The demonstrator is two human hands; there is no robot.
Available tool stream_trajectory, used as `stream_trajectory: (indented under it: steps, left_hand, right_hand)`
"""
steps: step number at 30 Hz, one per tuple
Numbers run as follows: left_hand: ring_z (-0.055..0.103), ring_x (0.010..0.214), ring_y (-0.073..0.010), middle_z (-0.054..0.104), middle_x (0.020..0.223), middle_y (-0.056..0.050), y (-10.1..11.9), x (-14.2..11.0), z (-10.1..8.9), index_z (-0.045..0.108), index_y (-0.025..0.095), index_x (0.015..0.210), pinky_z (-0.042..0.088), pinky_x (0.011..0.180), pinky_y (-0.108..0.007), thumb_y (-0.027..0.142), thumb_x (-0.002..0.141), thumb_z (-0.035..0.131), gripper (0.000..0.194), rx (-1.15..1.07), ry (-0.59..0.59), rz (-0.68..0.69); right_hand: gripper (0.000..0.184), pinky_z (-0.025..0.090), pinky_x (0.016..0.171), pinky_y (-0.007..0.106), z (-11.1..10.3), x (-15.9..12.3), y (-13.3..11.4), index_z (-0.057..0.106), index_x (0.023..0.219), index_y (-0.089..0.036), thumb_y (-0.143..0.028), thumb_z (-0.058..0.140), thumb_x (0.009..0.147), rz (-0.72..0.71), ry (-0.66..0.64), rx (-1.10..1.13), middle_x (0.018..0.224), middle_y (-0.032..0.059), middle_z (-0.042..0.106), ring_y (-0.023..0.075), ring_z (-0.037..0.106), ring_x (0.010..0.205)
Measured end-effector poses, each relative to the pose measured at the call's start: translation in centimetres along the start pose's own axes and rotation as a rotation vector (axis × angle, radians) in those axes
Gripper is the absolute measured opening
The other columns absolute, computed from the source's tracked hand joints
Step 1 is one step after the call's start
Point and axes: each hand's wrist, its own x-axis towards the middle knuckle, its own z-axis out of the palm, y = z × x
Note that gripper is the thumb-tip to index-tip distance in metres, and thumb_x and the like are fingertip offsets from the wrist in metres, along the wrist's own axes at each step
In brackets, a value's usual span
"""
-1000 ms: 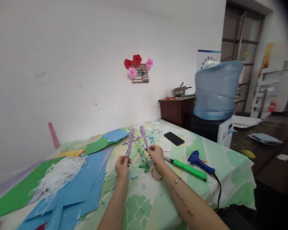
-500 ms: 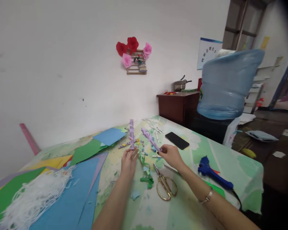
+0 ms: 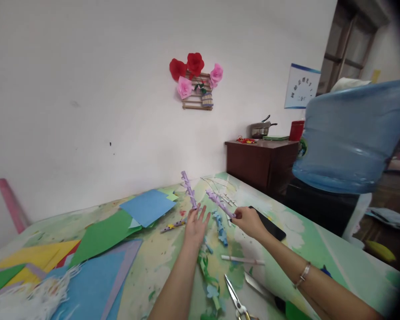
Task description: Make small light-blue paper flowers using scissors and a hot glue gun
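Note:
My left hand [image 3: 195,231] pinches the lower end of a purple paper stick [image 3: 188,189] with curled strips along it; its other fingers are spread. The stick points up and leans left. In my right hand [image 3: 250,222] is a second purple paper stick [image 3: 219,202], held by its near end and pointing away to the left. Between the hands lies a blue paper stick [image 3: 221,229]. A green paper stick [image 3: 206,273] with a blue flower is below my left hand. Left of that hand, a purple stick with yellow bits [image 3: 174,225] rests on the table.
Gold-handled scissors [image 3: 235,295] and a knife [image 3: 260,284] lie at the front. A pale rolled stick [image 3: 242,259] is near them. A black phone [image 3: 270,224] sits partly behind my right hand. Coloured paper sheets [image 3: 100,235] and white shreds [image 3: 33,291] cover the left side.
The view has shifted, with the scissors now lower in it. The left purple stick has gone from upright to leaning left, and the left hand's free fingers have spread. Both sticks stay held.

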Motion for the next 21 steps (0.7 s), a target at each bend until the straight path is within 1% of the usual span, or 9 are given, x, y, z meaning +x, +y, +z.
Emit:
stream_trajectory:
  steps: [3, 5, 8, 10, 13, 16, 19, 21]
  left_hand:
    - [0.06, 0.095, -0.0221, 0.063, 0.086, -0.006, 0.8, 2.6, -1.0, 0.051, 0.018, 0.067, 0.047, 0.083, -0.041, 0.013, 0.068, 0.054, 0.007, 0.016, 0.11, 0.024]
    - [0.061, 0.092, -0.0198, 0.064, 0.085, -0.005, 1.4, 4.1, -1.7, 0.048, 0.019, 0.068, 0.048, 0.082, -0.037, 0.012, 0.069, 0.052, 0.008, 0.083, 0.173, 0.047]
    - [0.064, 0.084, -0.0175, 0.064, 0.08, -0.004, 2.4, 5.8, -2.9, 0.044, 0.018, 0.067, 0.05, 0.079, -0.033, 0.01, 0.07, 0.051, 0.011, 0.25, 0.244, 0.063]
    - [0.065, 0.076, -0.0173, 0.062, 0.073, -0.004, 2.9, 6.8, -3.6, 0.043, 0.017, 0.065, 0.051, 0.075, -0.033, 0.008, 0.068, 0.052, 0.014, 0.346, 0.285, 0.06]
    - [0.065, 0.064, -0.0158, 0.059, 0.064, -0.001, 3.4, 7.7, -4.2, 0.042, 0.017, 0.065, 0.052, 0.067, -0.031, 0.008, 0.066, 0.055, 0.016, 0.52, 0.347, 0.079]
    - [0.063, 0.053, -0.0141, 0.056, 0.06, 0.001, 3.7, 8.3, -4.1, 0.043, 0.017, 0.066, 0.051, 0.056, -0.026, 0.012, 0.067, 0.055, 0.014, 0.736, 0.405, 0.105]
    - [0.062, 0.054, -0.0155, 0.058, 0.062, -0.001, 4.0, 8.8, -3.6, 0.048, 0.017, 0.071, 0.046, 0.047, -0.023, 0.019, 0.072, 0.053, 0.006, 0.999, 0.408, 0.131]
    - [0.062, 0.058, -0.0166, 0.059, 0.066, -0.003, 4.4, 9.2, -3.3, 0.052, 0.015, 0.075, 0.045, 0.046, -0.023, 0.024, 0.076, 0.051, 0.01, 1.206, 0.374, 0.166]
  right_hand:
    - [0.01, 0.033, 0.052, 0.023, 2.5, 3.5, 0.3, 0.066, 0.065, -0.018, -0.024, 0.059, 0.063, 0.053, -0.034, -0.055, 0.066, 0.0077, 0.065, 0.02, 0.059, 0.065]
    - [0.013, 0.035, 0.053, 0.024, 4.3, 5.5, 0.3, 0.067, 0.069, -0.016, -0.024, 0.058, 0.063, 0.095, -0.073, -0.083, 0.072, 0.0098, 0.066, 0.0211, 0.06, 0.068]
    - [0.019, 0.038, 0.056, 0.025, 6.5, 7.7, 0.5, 0.066, 0.078, -0.013, -0.022, 0.057, 0.065, 0.17, -0.134, -0.129, 0.082, 0.0146, 0.065, 0.0236, 0.061, 0.074]
    - [0.024, 0.04, 0.059, 0.027, 7.3, 8.6, 0.9, 0.065, 0.087, -0.01, -0.021, 0.055, 0.067, 0.218, -0.161, -0.164, 0.089, 0.0176, 0.063, 0.0259, 0.061, 0.079]
    - [0.028, 0.042, 0.063, 0.028, 7.6, 9.3, 1.6, 0.061, 0.095, -0.01, -0.019, 0.054, 0.069, 0.263, -0.191, -0.206, 0.097, 0.019, 0.06, 0.0277, 0.059, 0.087]
    - [0.027, 0.042, 0.063, 0.028, 6.9, 9.2, 2.4, 0.06, 0.095, -0.011, -0.022, 0.052, 0.072, 0.277, -0.217, -0.233, 0.097, 0.0185, 0.06, 0.0278, 0.059, 0.087]
    - [0.026, 0.042, 0.063, 0.029, 5.7, 8.6, 3.0, 0.061, 0.092, -0.012, -0.028, 0.051, 0.074, 0.265, -0.232, -0.248, 0.096, 0.0179, 0.06, 0.028, 0.06, 0.086]
    - [0.029, 0.041, 0.063, 0.03, 4.8, 8.1, 3.3, 0.06, 0.093, -0.012, -0.033, 0.05, 0.075, 0.244, -0.228, -0.254, 0.095, 0.0175, 0.06, 0.028, 0.059, 0.086]
